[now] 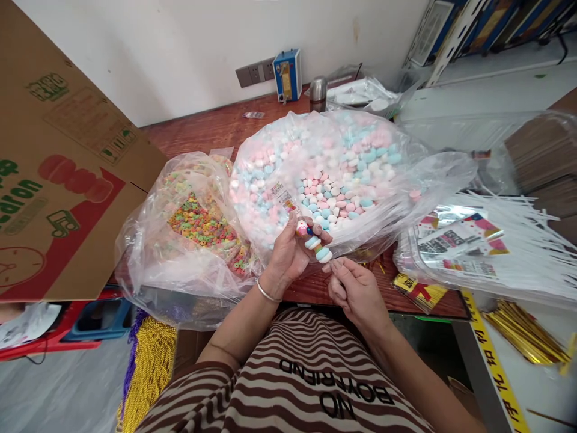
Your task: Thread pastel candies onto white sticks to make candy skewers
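Observation:
My left hand point(292, 252), with a bracelet at the wrist, is closed around a candy skewer point(318, 246) of white, blue and pink pieces. A printed clear wrapper point(282, 195) sticks up above that hand. The fingers of my right hand point(356, 287) are pinched together at the lower end of the skewer; the tip between them is too small to make out. Behind my hands lies a large open plastic bag of pink, white and blue candies point(333, 198). Left of it stands an open bag of colourful ring-shaped pieces point(201, 222).
On the right, a clear tray point(406, 270) holds white sticks point(527, 240) and printed wrappers. Gold twist ties point(527, 331) lie nearer me. A steel flask point(318, 93) and a blue box point(287, 75) stand by the wall. A cardboard box point(67, 156) rises at left.

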{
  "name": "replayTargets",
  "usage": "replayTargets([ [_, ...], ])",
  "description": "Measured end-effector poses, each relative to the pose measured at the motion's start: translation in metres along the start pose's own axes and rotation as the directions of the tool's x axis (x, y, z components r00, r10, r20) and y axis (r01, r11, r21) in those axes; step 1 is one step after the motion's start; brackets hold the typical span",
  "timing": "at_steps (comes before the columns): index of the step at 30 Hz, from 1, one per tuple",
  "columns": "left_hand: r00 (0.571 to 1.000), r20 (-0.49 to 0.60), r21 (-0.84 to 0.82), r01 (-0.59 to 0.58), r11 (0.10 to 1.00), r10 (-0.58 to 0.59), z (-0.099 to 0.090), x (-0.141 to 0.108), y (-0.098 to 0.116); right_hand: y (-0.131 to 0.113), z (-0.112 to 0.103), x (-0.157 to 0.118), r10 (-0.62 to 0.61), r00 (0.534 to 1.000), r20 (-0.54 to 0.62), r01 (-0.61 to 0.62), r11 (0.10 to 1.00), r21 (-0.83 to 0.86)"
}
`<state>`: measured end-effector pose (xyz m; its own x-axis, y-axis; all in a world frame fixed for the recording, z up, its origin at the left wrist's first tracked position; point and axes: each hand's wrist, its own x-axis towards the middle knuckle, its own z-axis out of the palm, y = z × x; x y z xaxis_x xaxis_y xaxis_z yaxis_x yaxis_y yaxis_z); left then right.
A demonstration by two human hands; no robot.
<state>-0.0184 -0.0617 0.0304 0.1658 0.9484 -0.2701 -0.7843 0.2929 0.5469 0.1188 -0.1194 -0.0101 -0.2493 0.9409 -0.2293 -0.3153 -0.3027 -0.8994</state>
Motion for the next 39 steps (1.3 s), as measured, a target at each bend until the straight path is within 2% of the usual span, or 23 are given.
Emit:
replayTargets([
  [2,1.0,0.004,0.015,-0.013,1.0,0.013,0.001,0.0,-0.001,-0.004,0.002,0.0,0.063,0.997,0.052,-0.068,0.992,0.109],
  [3,1.0,-0.005,0.027,-0.015,1.0,0.015,0.002,0.0,-0.003,-0.004,0.003,0.0,0.047,0.998,0.048,-0.051,0.994,0.095],
  [5,0.999,-0.031,0.047,-0.019,0.999,0.02,0.005,-0.001,-0.006,-0.002,0.003,0.001,-0.098,0.995,-0.029,0.095,0.991,-0.099],
  [6,0.999,-0.04,0.056,-0.021,0.998,0.024,0.006,-0.001,-0.008,0.0,0.003,0.003,-0.233,0.97,-0.072,0.205,0.938,-0.278],
  [7,0.999,-0.046,0.064,-0.023,0.998,0.026,0.006,-0.001,-0.01,0.004,0.002,0.004,-0.39,0.918,-0.078,0.308,0.821,-0.481],
  [9,0.998,-0.049,0.077,-0.024,0.997,0.028,0.005,-0.002,-0.013,0.012,0.0,0.008,-0.653,0.756,0.038,0.419,0.439,-0.795],
  [11,0.999,-0.04,0.074,-0.014,0.997,0.017,0.002,-0.001,-0.014,0.019,-0.003,0.012,-0.784,0.593,0.186,0.418,0.101,-0.903],
  [12,0.999,-0.037,0.068,-0.014,0.998,0.017,0.0,-0.001,-0.014,0.022,-0.004,0.014,-0.816,0.529,0.233,0.402,-0.001,-0.916],
  [13,0.999,-0.037,0.062,-0.018,0.998,0.02,-0.001,0.0,-0.013,0.024,-0.005,0.015,-0.834,0.489,0.256,0.387,-0.055,-0.92],
  [14,0.999,-0.04,0.06,-0.025,0.998,0.028,-0.003,0.0,-0.013,0.024,-0.005,0.015,-0.841,0.476,0.256,0.383,-0.064,-0.922],
  [15,0.998,-0.046,0.062,-0.034,0.997,0.037,-0.004,0.0,-0.012,0.024,-0.006,0.015,-0.836,0.495,0.237,0.394,-0.027,-0.919],
  [16,0.998,-0.051,0.072,-0.038,0.997,0.042,-0.005,0.0,-0.012,0.023,-0.006,0.014,-0.815,0.546,0.193,0.414,0.062,-0.908],
  [17,0.998,-0.051,0.089,-0.037,0.995,0.042,-0.006,0.0,-0.012,0.021,-0.005,0.013,-0.772,0.623,0.128,0.435,0.205,-0.877],
  [18,0.999,-0.042,0.107,-0.028,0.994,0.033,-0.006,0.0,-0.012,0.018,-0.004,0.011,-0.693,0.719,0.052,0.44,0.396,-0.806],
  [20,1.0,0.011,0.135,0.005,0.991,-0.006,-0.009,-0.001,-0.013,0.013,-0.001,0.009,-0.433,0.9,-0.051,0.35,0.787,-0.508],
  [21,0.998,0.05,0.146,0.026,0.989,-0.034,-0.011,-0.001,-0.013,0.011,0.0,0.009,-0.289,0.956,-0.05,0.26,0.913,-0.316],
  [22,0.994,0.089,0.157,0.046,0.986,-0.061,-0.012,-0.001,-0.013,0.01,0.002,0.008,-0.171,0.985,-0.025,0.166,0.976,-0.141],
  [23,0.989,0.121,0.17,0.059,0.984,-0.08,-0.014,-0.001,-0.013,0.009,0.003,0.008,-0.094,0.996,0.003,0.094,0.996,-0.006],
  [25,0.983,0.162,0.198,0.056,0.979,-0.089,-0.017,-0.001,-0.01,0.007,0.005,0.009,-0.034,0.999,0.023,0.031,0.99,0.137],
  [29,0.981,0.195,0.159,-0.039,0.986,0.008,-0.015,0.002,0.003,0.005,0.005,0.01,-0.01,1.0,0.02,0.006,0.98,0.201],
  [33,0.987,0.088,0.046,-0.138,0.989,0.133,-0.005,0.008,0.016,0.003,0.006,0.013,0.018,0.998,0.057,-0.03,0.974,0.224],
  [37,0.994,-0.016,-0.053,-0.108,0.993,0.108,0.006,0.01,0.017,0.001,0.006,0.011,0.019,0.995,0.1,-0.045,0.963,0.266],
  [39,0.994,-0.055,-0.141,-0.105,0.984,0.098,0.011,0.01,0.015,0.0,0.005,0.007,-0.002,0.99,0.139,-0.029,0.974,0.225],
])
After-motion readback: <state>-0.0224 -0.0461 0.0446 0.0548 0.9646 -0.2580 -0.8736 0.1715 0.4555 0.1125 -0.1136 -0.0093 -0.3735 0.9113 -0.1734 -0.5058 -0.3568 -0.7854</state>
